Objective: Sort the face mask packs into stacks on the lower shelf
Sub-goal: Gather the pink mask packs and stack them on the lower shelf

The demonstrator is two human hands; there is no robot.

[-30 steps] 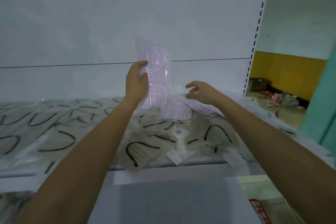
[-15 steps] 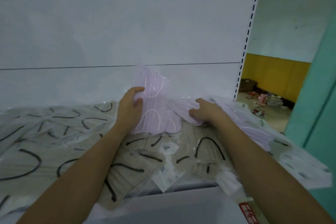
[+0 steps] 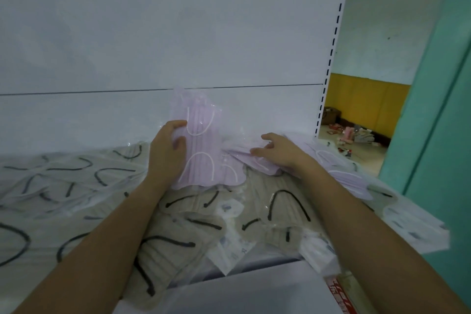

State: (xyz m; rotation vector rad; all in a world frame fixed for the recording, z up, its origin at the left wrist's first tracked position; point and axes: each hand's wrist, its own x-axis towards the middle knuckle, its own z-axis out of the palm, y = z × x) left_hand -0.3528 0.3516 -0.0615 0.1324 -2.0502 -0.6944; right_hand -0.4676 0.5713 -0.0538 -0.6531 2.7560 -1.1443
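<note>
Mask packs in beige (image 3: 193, 214) with black loops cover the near and left shelf (image 3: 254, 288). Lilac packs (image 3: 341, 178) with white loops lie far right. The left grip (image 3: 167, 153) curls round one upright lilac pack (image 3: 201, 145), and the right grip (image 3: 280, 151) rests loosely spread on the flat ones. The pack labels and the lettering on a red box (image 3: 340, 296) are too blurred to read.

A: Views?
B: One only, head-worn, wide-angle. Looks forward and slightly down at the shelf (image 3: 254, 288), facing its white back panel (image 3: 178, 33).
A: Range?
B: Close. Left hand (image 3: 165, 153) and right hand (image 3: 277, 153) sit mid-frame. Right edge catches the room beyond (image 3: 356, 150).
</note>
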